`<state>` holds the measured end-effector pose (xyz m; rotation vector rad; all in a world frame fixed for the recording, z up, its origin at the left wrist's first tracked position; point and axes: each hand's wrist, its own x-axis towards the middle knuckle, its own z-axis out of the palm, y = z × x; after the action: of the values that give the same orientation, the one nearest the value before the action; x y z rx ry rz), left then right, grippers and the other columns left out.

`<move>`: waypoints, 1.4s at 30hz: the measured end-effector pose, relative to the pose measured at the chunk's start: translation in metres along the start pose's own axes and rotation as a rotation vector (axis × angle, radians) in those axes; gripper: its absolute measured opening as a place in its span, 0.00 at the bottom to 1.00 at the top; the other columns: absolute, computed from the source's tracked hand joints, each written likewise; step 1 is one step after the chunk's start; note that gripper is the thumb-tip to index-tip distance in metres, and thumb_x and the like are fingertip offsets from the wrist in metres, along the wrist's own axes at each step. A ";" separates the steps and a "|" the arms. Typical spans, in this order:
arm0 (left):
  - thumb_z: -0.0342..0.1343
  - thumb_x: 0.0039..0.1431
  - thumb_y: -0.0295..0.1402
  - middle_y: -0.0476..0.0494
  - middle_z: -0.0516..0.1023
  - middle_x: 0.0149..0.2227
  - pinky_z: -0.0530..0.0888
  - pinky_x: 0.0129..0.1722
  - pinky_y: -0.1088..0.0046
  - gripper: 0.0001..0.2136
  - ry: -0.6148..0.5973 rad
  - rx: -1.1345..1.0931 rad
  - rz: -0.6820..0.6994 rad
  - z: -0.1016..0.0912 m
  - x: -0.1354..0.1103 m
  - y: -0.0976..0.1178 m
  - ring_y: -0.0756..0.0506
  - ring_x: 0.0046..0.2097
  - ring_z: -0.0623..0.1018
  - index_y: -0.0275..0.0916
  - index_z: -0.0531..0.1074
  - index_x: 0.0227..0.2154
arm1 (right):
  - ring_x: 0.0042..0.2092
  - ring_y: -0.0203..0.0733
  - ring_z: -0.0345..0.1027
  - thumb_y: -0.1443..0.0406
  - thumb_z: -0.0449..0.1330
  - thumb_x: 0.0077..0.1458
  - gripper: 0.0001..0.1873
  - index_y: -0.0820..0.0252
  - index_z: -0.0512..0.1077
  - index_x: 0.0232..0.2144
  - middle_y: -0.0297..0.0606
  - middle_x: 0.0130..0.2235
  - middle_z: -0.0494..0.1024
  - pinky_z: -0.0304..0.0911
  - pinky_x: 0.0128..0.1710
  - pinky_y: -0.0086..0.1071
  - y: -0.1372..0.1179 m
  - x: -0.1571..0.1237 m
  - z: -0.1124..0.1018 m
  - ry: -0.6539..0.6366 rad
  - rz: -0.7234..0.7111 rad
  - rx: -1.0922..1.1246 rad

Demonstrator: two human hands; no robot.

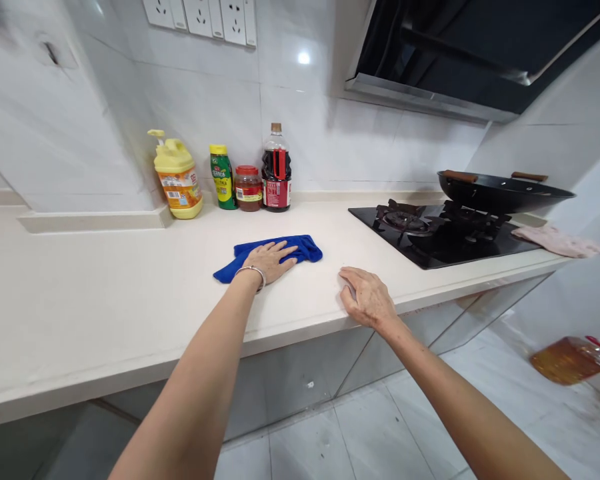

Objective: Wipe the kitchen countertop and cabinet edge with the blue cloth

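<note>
A blue cloth lies crumpled on the white countertop. Spread flat on top of it is my left hand, fingers stretched out and a bracelet at the wrist. My right hand rests at the counter's front edge, to the right of the cloth and apart from it. Its fingers are loosely bent, with a gap between thumb and forefinger, and no object shows in it.
Along the wall stand a yellow pump bottle, a green bottle, a red-lidded jar and a dark sauce bottle. A wok sits on the gas stove, beside a pink cloth. An oil jug is low right.
</note>
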<state>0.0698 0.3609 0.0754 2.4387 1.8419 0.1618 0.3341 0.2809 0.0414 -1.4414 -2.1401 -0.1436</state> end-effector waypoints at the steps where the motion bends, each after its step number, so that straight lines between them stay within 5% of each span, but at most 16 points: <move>1: 0.34 0.67 0.57 0.51 0.49 0.73 0.51 0.70 0.52 0.30 0.000 0.004 -0.017 -0.001 0.000 -0.008 0.36 0.72 0.52 0.58 0.53 0.69 | 0.59 0.47 0.67 0.67 0.52 0.56 0.22 0.60 0.75 0.51 0.42 0.58 0.76 0.58 0.61 0.37 0.000 0.000 0.000 0.000 -0.001 -0.004; 10: 0.35 0.67 0.55 0.50 0.47 0.74 0.50 0.71 0.53 0.30 -0.005 0.049 -0.177 -0.018 -0.037 -0.084 0.37 0.73 0.51 0.56 0.50 0.70 | 0.60 0.48 0.67 0.68 0.52 0.55 0.24 0.60 0.75 0.52 0.43 0.59 0.76 0.58 0.64 0.39 0.003 0.001 0.002 -0.025 -0.003 -0.047; 21: 0.32 0.68 0.55 0.51 0.48 0.73 0.51 0.70 0.51 0.32 0.063 0.114 -0.389 -0.028 -0.136 -0.173 0.34 0.72 0.52 0.51 0.47 0.71 | 0.60 0.46 0.68 0.67 0.53 0.55 0.24 0.63 0.75 0.52 0.45 0.59 0.76 0.58 0.64 0.37 0.006 0.003 0.007 -0.017 -0.007 -0.052; 29: 0.33 0.68 0.50 0.48 0.45 0.74 0.50 0.71 0.53 0.31 0.017 0.149 -0.507 -0.028 -0.195 -0.166 0.37 0.73 0.49 0.52 0.46 0.71 | 0.59 0.48 0.69 0.66 0.53 0.57 0.21 0.62 0.76 0.50 0.45 0.58 0.76 0.59 0.60 0.38 -0.002 0.001 0.001 -0.038 0.015 -0.048; 42: 0.34 0.69 0.47 0.48 0.49 0.72 0.56 0.70 0.55 0.29 0.017 0.231 -0.320 -0.019 -0.255 -0.116 0.41 0.72 0.53 0.47 0.52 0.70 | 0.52 0.48 0.70 0.66 0.53 0.57 0.15 0.62 0.77 0.42 0.45 0.50 0.79 0.56 0.54 0.36 -0.010 -0.001 -0.005 -0.026 0.039 0.050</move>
<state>-0.1128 0.1475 0.0706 2.2346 2.3433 -0.0544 0.3276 0.2742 0.0474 -1.4627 -2.1200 -0.0573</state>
